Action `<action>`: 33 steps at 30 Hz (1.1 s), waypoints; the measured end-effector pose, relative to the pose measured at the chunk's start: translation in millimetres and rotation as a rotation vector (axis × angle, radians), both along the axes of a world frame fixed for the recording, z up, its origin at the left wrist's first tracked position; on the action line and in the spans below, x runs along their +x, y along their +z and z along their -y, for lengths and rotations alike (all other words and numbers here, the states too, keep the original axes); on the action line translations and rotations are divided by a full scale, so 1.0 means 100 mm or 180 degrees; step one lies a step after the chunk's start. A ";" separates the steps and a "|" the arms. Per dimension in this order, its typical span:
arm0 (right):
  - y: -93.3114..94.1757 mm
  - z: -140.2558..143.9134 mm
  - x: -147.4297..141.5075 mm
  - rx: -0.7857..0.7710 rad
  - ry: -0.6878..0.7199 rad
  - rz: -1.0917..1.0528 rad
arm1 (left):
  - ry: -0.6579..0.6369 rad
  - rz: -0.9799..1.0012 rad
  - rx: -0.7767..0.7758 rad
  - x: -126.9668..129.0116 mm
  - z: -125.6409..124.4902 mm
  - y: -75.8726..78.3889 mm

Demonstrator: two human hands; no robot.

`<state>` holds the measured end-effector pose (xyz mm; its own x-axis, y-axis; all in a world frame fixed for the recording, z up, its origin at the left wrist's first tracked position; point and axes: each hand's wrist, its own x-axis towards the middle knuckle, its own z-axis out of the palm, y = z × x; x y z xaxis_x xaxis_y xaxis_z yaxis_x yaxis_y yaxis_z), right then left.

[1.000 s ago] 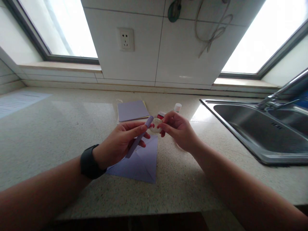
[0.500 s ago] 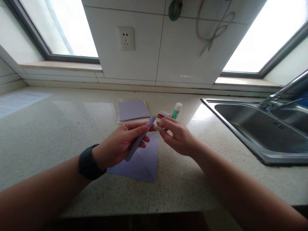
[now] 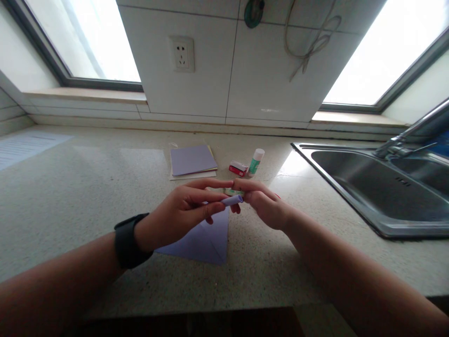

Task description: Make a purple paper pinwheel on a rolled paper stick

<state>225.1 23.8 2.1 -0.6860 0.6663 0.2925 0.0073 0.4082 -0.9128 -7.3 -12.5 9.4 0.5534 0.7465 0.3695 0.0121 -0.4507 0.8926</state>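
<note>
My left hand [image 3: 191, 208], with a black band at the wrist, is closed round a thin roll of purple paper [image 3: 233, 200]. The roll's open end points right. My right hand [image 3: 261, 199] meets it fingertip to fingertip, closed on a small pale green-and-white round thing [image 3: 234, 192] that is partly hidden by fingers; its kind is unclear. A bit of red shows behind the right hand. Under my hands, a creased sheet of purple paper [image 3: 206, 241] lies flat on the counter, its upper part covered by my left hand.
Beyond my hands lie a stack of coloured paper [image 3: 193, 160], a small red-and-white box [image 3: 237, 168] and an upright glue stick [image 3: 256, 162] with a white cap. A steel sink [image 3: 365, 192] is set in at the right. A printed sheet [image 3: 30, 147] lies far left.
The purple roll has turned from a steep slant to nearly level, its end now toward me. My right hand has drawn closer to my left, and the small box is now uncovered.
</note>
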 end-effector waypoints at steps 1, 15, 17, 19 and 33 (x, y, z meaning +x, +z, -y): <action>0.01 0.01 0.00 -0.0010 0.0025 -0.0011 | 0.0029 -0.0036 0.0157 0.00 0.00 -0.01; 0.03 0.01 0.03 0.0163 0.0363 0.0216 | 0.0654 -0.0947 0.2899 0.00 0.03 -0.09; 0.05 0.01 0.02 0.0123 0.0401 0.0220 | 0.0691 -0.1039 0.2971 0.00 0.04 -0.08; 0.07 0.02 0.00 0.0116 0.0447 0.0216 | 0.0687 -0.1108 0.2996 0.00 0.06 -0.07; 0.06 0.03 0.01 0.0457 0.0142 0.0320 | 0.0628 -0.0913 0.2590 0.01 0.05 -0.07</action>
<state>226.1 20.5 8.1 -0.7446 0.5908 0.3109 0.0746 0.5364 -0.8407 -6.6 -17.3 2.8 0.5952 0.4045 0.6944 0.3310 -0.9108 0.2468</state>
